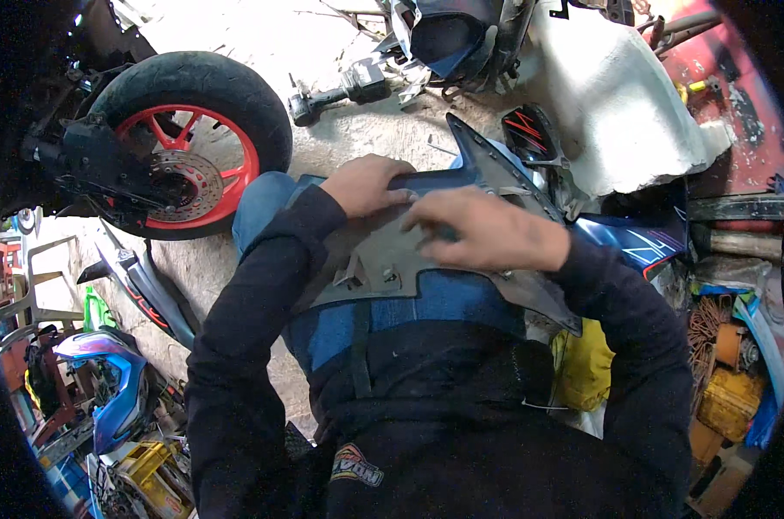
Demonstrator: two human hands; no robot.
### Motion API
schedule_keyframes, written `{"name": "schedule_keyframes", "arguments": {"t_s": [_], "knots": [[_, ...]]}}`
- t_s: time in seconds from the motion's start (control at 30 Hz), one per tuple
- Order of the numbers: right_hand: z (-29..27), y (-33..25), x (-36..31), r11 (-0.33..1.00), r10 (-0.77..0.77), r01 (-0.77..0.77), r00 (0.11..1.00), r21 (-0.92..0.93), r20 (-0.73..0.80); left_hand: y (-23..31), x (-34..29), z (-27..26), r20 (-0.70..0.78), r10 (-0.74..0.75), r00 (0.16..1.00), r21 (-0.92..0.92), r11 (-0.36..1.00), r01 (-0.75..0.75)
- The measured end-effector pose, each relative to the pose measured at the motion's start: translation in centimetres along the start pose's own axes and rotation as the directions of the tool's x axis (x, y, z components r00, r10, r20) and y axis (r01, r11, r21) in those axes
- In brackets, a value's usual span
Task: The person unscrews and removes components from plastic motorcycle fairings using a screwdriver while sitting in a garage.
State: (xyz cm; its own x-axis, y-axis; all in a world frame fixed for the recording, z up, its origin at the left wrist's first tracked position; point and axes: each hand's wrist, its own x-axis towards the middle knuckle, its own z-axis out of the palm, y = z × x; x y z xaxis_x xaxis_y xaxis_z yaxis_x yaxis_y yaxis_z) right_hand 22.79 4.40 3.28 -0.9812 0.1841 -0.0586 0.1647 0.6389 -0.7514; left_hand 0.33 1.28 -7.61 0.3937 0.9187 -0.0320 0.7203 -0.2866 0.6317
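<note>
A grey motorcycle fairing panel (370,242) lies across my lap, its inner face up, with a long pointed arm at its far right. My left hand (368,185) is closed over the panel's far edge, the thumb lying on the inner face. Over the panel's middle is my right hand (491,232), its fingers bent toward the left thumb and smeared by motion. Whether those fingers hold anything is hidden. A small raised bracket (350,272) stands on the panel's near left part.
A motorcycle wheel (193,143) with a red rim stands at the far left. Beyond the panel, a cordless impact wrench (338,92) lies on the floor. Blue fairing parts (638,232) are at the right, beside a yellow bag (584,368). A blue-purple fairing (115,389) sits at the lower left.
</note>
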Motion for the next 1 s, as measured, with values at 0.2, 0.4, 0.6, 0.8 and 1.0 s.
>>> {"name": "schedule_keyframes", "arguments": {"t_s": [0.2,0.4,0.6,0.8,1.0], "knots": [[-3.5,1.1,-3.6,0.948,0.275,-0.289,0.955,0.136,0.108,1.9,0.6,-1.1,0.166,-0.148,0.975,0.020,0.989,0.147],[-2.3,3.4,-5.6,0.972,0.230,-0.232,0.971,0.023,0.062,2.1,0.5,-1.1,0.135,-0.136,0.981,0.101,0.987,0.123],[-4.8,2.7,-7.9,0.971,0.211,-0.221,0.971,-0.091,-0.110,1.9,0.5,-1.1,0.153,-0.182,0.971,0.159,0.974,0.158],[-5.9,3.6,-12.3,0.592,0.774,-0.801,0.597,-0.096,-0.209,2.5,0.2,-3.4,0.165,-0.242,0.956,0.238,0.950,0.200],[-2.6,9.1,-18.3,0.723,0.680,-0.614,0.714,0.317,-0.168,2.3,3.9,-3.5,0.149,-0.076,0.986,0.195,0.980,0.046]]}}
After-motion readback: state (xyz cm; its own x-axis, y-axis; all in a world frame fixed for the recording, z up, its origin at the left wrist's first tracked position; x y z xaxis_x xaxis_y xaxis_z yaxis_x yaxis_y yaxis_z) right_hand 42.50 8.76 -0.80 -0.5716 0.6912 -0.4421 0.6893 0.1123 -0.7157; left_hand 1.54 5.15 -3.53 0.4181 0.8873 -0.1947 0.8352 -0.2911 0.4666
